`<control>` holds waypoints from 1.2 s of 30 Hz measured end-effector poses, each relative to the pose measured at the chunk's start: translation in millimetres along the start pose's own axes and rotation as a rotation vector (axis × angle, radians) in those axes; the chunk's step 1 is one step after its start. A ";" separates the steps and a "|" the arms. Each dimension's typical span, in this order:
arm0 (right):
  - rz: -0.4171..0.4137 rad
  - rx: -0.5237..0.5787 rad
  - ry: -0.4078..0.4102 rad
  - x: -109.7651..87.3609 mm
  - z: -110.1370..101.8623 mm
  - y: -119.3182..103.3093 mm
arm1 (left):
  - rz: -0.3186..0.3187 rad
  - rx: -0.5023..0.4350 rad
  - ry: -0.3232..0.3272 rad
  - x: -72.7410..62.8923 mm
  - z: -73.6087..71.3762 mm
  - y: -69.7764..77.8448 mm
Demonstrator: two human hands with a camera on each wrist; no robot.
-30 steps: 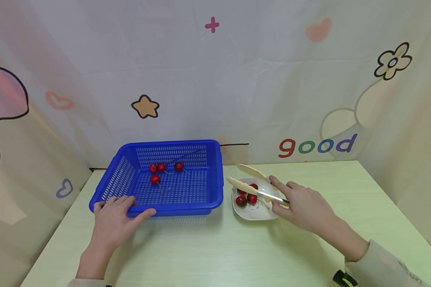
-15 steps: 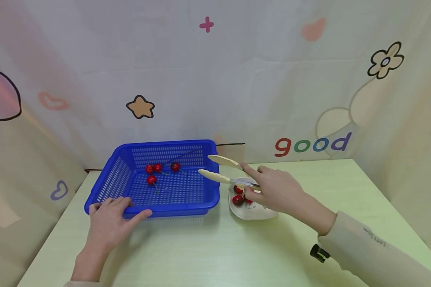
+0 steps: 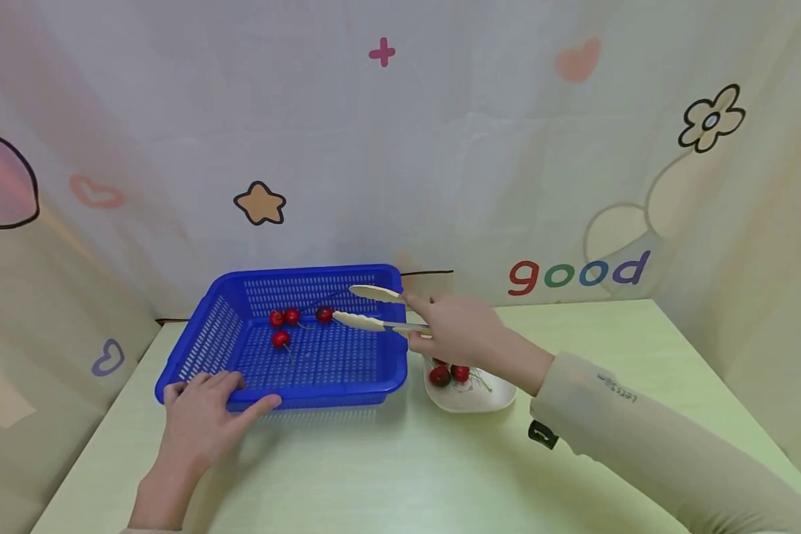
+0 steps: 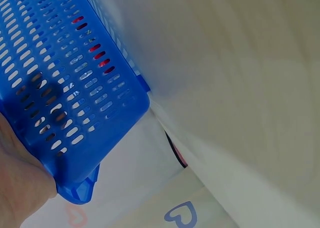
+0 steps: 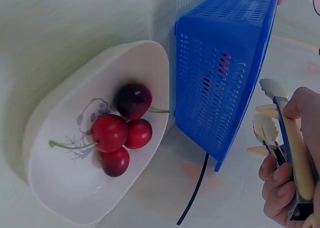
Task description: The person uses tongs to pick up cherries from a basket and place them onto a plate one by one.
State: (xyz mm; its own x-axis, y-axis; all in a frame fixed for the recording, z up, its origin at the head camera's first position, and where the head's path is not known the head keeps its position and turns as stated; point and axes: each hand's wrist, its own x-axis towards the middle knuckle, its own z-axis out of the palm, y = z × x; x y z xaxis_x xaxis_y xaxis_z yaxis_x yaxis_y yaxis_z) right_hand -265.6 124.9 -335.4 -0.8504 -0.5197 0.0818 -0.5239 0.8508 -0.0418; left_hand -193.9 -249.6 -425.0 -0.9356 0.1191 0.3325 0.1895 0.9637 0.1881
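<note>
At the left end a pale curtain [image 3: 440, 170], printed with hearts, a star and a flower, hangs close along the table's left edge and continues behind its back edge. The left hand [image 3: 196, 417] holds the near rim of a blue basket [image 3: 314, 395] by its near left corner, fingers bent over the rim and thumb lying along the front. The basket stands at the back left of the table [image 3: 347, 475], close to the curtain. Four red cherries [image 3: 281, 339] lie on its slatted floor, three in a row towards the back and one nearer the front, their stems showing in part. Farther right, the parted tips of the tongs [image 3: 360, 321] reach across the basket's right rim, near the rightmost of those cherries; how high they hang cannot be told. The right hand [image 3: 463, 328] grips the tongs by the handle, over the gap between basket and plate. That white plate [image 3: 480, 404] sits just right of the basket, whose side wall stands between the two sets of fruit. The hand covers the plate's back part from the head camera; the right wrist view shows four more cherries [image 5: 111, 133] clustered there, touching, beside a printed panda. A light sleeve [image 3: 614, 415] with a black clip [image 3: 543, 434] crosses above the table's right part.
</note>
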 end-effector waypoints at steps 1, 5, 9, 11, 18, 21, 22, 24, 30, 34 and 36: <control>0.005 -0.005 -0.016 3.9 0.3 -2.0 | -0.001 0.000 -0.002 -0.1 0.0 0.2; 0.015 -0.045 -0.050 19.5 3.3 -8.0 | -0.002 0.002 -0.003 -0.2 -0.6 1.3; 0.020 -0.070 -0.066 33.0 7.5 -11.3 | 0.000 -0.001 0.005 -0.7 -0.5 1.9; 0.021 -0.073 -0.069 38.8 9.2 -12.4 | 0.000 -0.003 0.007 -0.8 -0.2 2.0; 0.016 -0.120 -0.073 53.3 11.2 -18.6 | -0.004 -0.008 0.000 -0.5 -0.2 2.1; 0.015 -0.146 -0.062 59.9 13.5 -22.0 | -0.003 -0.009 0.001 -0.2 -0.4 1.9; 0.015 -0.156 -0.060 62.3 14.2 -23.8 | -0.004 -0.009 0.001 -0.3 -0.5 1.6; 0.012 -0.179 -0.053 67.1 16.5 -27.1 | -0.008 -0.007 -0.001 -0.6 -0.3 1.0; -0.006 -0.249 -0.056 75.9 22.2 -39.4 | -0.013 -0.009 -0.009 -1.0 -0.4 0.3; -0.022 -0.317 -0.045 81.3 27.2 -45.5 | -0.011 -0.010 -0.007 -0.1 -0.4 0.4; -0.025 -0.344 -0.039 83.9 29.7 -47.5 | -0.008 -0.013 -0.004 0.6 -0.3 0.4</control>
State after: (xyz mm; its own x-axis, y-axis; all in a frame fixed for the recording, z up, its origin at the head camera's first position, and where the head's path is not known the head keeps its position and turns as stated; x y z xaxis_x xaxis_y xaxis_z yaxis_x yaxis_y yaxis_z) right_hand -313.4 38.6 -356.1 -0.8424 -0.5373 0.0402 -0.5030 0.8111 0.2986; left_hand -194.3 -249.2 -424.4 -0.9382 0.1121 0.3274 0.1856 0.9615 0.2027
